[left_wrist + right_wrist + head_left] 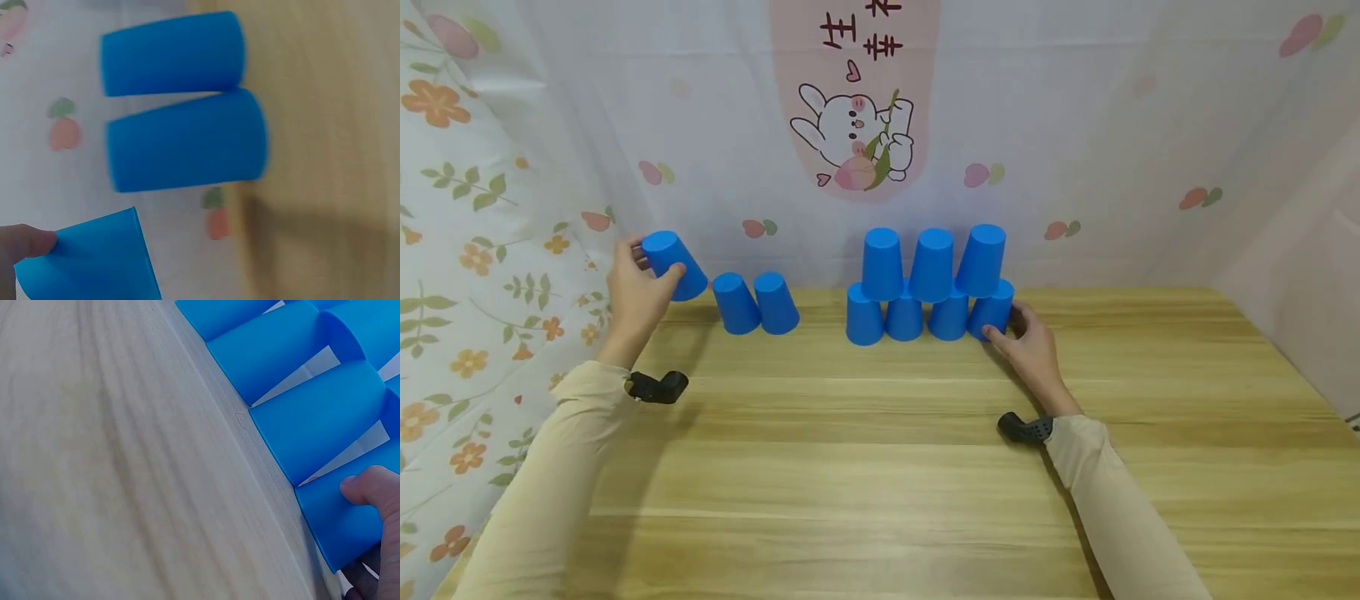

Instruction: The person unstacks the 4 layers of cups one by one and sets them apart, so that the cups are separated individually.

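My left hand grips a blue cup, mouth down and tilted, raised above the table at the left. Two more upside-down blue cups, a left one and a right one, stand side by side just right of it. Further right is a two-tier stack of blue cups: several in the bottom row and three in the upper row. My right hand holds the bottom row's rightmost cup, thumb on its near side and fingers around its right side.
The wooden table runs up to a printed cloth hanging behind the cups. A flowered cloth hangs along the left side. Each wrist wears a black camera mount, as on the left wrist.
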`<act>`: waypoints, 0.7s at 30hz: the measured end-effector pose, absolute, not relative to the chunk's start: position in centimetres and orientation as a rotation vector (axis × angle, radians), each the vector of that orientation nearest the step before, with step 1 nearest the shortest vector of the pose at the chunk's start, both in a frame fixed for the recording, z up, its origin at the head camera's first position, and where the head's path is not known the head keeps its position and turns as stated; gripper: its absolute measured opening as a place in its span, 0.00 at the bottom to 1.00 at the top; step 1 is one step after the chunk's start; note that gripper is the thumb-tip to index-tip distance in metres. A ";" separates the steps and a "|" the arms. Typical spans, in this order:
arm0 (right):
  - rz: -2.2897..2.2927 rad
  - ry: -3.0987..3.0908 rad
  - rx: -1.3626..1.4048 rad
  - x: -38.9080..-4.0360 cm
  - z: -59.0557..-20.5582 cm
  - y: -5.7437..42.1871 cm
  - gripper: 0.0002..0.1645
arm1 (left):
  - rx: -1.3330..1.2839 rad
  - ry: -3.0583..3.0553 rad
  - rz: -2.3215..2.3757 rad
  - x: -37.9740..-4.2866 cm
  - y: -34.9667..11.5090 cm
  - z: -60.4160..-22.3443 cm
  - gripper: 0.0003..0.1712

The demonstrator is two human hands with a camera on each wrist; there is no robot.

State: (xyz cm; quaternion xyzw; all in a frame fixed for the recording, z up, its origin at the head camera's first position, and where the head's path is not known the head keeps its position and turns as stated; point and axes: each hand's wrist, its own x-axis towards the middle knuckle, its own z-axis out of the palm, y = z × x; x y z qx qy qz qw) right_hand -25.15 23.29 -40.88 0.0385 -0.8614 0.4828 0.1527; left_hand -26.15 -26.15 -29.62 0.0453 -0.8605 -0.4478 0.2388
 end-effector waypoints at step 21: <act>1.389 -2.474 0.110 -24.8 -40.9 23.3 0.39 | 0.175 -2.483 -1.208 -26.3 -26.6 -34.8 0.39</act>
